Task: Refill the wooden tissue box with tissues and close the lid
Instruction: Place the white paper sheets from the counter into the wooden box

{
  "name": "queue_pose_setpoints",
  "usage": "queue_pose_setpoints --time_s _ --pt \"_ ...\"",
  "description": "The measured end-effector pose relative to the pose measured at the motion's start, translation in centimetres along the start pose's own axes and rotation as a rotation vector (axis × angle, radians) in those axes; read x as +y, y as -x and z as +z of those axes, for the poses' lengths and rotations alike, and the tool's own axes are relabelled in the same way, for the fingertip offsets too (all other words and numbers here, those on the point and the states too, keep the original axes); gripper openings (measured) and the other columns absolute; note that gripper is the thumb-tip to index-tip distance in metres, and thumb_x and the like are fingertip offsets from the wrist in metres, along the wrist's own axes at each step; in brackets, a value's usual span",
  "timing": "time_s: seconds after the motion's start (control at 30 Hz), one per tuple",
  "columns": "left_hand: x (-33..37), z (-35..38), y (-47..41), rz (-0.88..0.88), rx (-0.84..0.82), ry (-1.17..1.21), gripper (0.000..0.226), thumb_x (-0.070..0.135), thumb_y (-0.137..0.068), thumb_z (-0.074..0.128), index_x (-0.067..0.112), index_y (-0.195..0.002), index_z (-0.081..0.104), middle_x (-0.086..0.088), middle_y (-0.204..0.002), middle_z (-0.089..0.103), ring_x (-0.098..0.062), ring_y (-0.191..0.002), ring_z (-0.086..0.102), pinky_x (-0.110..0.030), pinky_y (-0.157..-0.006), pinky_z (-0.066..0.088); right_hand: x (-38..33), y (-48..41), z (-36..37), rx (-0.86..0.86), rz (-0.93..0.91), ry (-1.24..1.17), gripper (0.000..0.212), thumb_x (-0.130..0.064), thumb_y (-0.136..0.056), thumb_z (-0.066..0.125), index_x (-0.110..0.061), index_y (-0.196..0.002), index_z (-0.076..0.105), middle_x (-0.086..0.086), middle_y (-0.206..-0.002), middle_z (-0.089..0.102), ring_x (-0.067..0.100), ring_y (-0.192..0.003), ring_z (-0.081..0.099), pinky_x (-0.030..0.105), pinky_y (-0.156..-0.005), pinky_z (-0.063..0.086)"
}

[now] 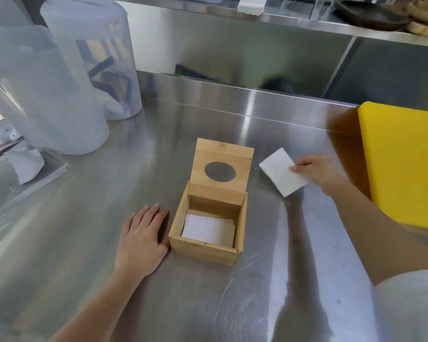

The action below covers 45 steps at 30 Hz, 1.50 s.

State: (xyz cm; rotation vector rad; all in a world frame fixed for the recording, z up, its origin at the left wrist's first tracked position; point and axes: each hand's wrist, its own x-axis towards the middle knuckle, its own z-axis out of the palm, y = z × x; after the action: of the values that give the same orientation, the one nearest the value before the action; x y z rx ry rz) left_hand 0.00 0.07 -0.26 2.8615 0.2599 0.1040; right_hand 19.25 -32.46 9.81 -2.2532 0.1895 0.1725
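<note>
The right hand [316, 172] pinched a tissue [282, 171] in its fingers, right of the open box [208, 233]. The left hand [141, 240] lay flat, fingers spread, touching the box.

No text, label, brand, number or sign can be read anywhere in this view. The wooden tissue box [206, 233] and its raised lid [222, 169] show only plain wood grain. The white tissue [281, 172] held in the right hand [318, 172] is blank, and the yellow board [403, 164] carries no print. Dark shapes show through the cloudy plastic containers [92, 60], but they are too blurred to read.
</note>
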Motion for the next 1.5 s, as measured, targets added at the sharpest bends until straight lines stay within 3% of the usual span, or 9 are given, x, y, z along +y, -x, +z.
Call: queue_pose_setpoints --time_s 0.07,0.17,0.4,0.57,0.7,0.9,1.13,1.33,1.5 --pt "0.0 0.0 0.0 -0.002 0.003 0.004 0.068 0.047 -0.072 0.019 0.029 -0.132 0.044 0.002 -0.147 0.041 -0.019 -0.14 0.027 -0.038 -0.114 0.017 -2.4 1.1 -1.1 0.054 -0.079 -0.11 0.025 -0.004 -0.083 0.065 0.008 -0.105 0.065 0.022 -0.1 0.062 0.025 -0.084 0.055 0.027 -0.073 0.04" --pt "0.1 0.0 0.0 -0.003 0.003 0.008 0.067 0.047 -0.072 0.02 0.028 -0.132 0.045 0.002 -0.147 0.041 -0.019 -0.139 0.027 -0.038 -0.113 0.017 -6.1 3.0 -2.4 0.018 -0.155 -0.191 0.024 -0.008 -0.084 0.064 0.002 -0.106 0.065 0.002 -0.085 0.062 0.011 -0.068 0.051 0.013 -0.057 0.043" --pt "0.1 0.0 0.1 -0.004 0.009 0.009 0.067 0.047 -0.074 0.02 0.027 -0.131 0.046 0.0 -0.146 0.042 -0.02 -0.139 0.029 -0.038 -0.113 0.018 -10.8 7.0 -2.2 -0.569 -0.351 -0.207 0.023 -0.012 -0.064 0.07 0.006 -0.077 0.067 0.02 -0.085 0.056 0.032 -0.085 0.046 0.033 -0.07 0.038" --pt "0.0 0.1 0.2 -0.012 0.009 0.014 0.064 0.05 -0.077 0.021 0.026 -0.13 0.048 -0.001 -0.145 0.043 -0.022 -0.138 0.031 -0.039 -0.114 0.02 -11.1 8.5 2.4 -0.937 -0.388 -0.017 0.011 -0.007 -0.065 0.078 -0.015 -0.06 0.071 0.005 -0.061 0.054 0.012 -0.054 0.044 0.015 -0.046 0.035" --pt "0.1 -0.1 0.2 -0.002 0.005 0.016 0.066 0.05 -0.076 0.023 0.022 -0.129 0.05 -0.004 -0.143 0.046 -0.025 -0.136 0.035 -0.042 -0.113 0.023 -10.4 9.4 6.2 -1.048 -0.358 0.165 0.005 -0.007 -0.079 0.069 -0.003 -0.076 0.069 -0.006 -0.055 0.054 0.004 -0.048 0.041 0.013 -0.046 0.035" --pt "0.1 -0.2 0.2 0.019 -0.005 0.003 0.067 0.051 -0.076 0.021 0.022 -0.13 0.048 -0.005 -0.145 0.044 -0.026 -0.137 0.033 -0.042 -0.113 0.023 -9.1 10.6 9.7 -0.874 -0.567 0.622 0.018 -0.021 -0.091 0.053 -0.007 -0.085 0.062 0.004 -0.082 0.057 0.014 -0.071 0.048 0.027 -0.064 0.038" --pt "0.2 -0.2 0.0 0.01 0.001 -0.003 0.066 0.052 -0.078 0.018 0.023 -0.13 0.048 -0.003 -0.145 0.044 -0.024 -0.137 0.032 -0.042 -0.114 0.022 -7.2 11.6 11.8 -0.837 -0.615 0.986 0.018 -0.009 -0.091 0.043 -0.001 -0.083 0.057 0.012 -0.083 0.052 0.022 -0.071 0.045 0.031 -0.057 0.034" --pt "0.3 -0.3 0.1 0.011 0.001 -0.001 0.068 0.052 -0.078 0.015 0.023 -0.131 0.047 -0.003 -0.145 0.043 -0.024 -0.138 0.031 -0.042 -0.114 0.021 -6.6 11.4 12.8 -0.767 -0.64 1.087 0.019 0.003 -0.084 0.047 -0.001 -0.094 0.063 0.016 -0.096 0.066 0.026 -0.074 0.058 0.028 -0.052 0.036" --pt "0.5 -0.5 0.1 0.01 -0.009 0.004 0.072 0.054 -0.076 0.012 0.025 -0.134 0.043 -0.002 -0.148 0.039 -0.022 -0.14 0.026 -0.04 -0.116 0.016 -6.6 11.4 13.1 -0.652 -0.725 1.099 0.016 0.004 -0.085 0.045 -0.005 -0.093 0.057 0.005 -0.074 0.048 0.022 -0.069 0.051 0.031 -0.055 0.042"
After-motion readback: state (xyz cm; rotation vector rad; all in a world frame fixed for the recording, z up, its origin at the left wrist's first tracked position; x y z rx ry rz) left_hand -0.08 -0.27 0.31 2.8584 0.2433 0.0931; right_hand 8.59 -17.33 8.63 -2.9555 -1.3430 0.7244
